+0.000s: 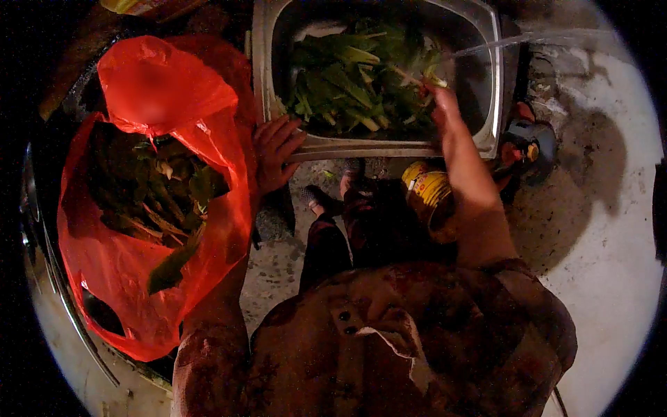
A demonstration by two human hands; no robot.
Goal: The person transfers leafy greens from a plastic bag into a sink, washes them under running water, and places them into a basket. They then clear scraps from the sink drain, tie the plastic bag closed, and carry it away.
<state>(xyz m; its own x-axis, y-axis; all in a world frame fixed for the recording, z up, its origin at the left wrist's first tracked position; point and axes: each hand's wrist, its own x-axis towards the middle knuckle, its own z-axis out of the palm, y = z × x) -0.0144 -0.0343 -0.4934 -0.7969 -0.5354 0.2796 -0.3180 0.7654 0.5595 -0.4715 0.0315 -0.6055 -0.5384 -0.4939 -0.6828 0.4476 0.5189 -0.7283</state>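
Note:
A metal sink (375,149) holds a pile of leafy greens (347,83) with pale stalks. My right hand (443,104) reaches into its right side, closed around some of the greens; the fingertips are partly hidden and blurred. Water (486,47) streams in from the right, just above that hand. At the sink's front left corner rests my left hand (278,149), its fingers spread against the rim and nothing in its grasp. Close beside it on the left stands a red plastic bag (226,208), gaping, with darker leaves and stalks (163,187) inside.
Below the sink, a yellow can or tub (431,194) stands near my right forearm. A dark, rounded object (531,149) is right of the sink, by a pale wall or floor surface (611,229). My feet (316,198) are on the wet-looking floor below.

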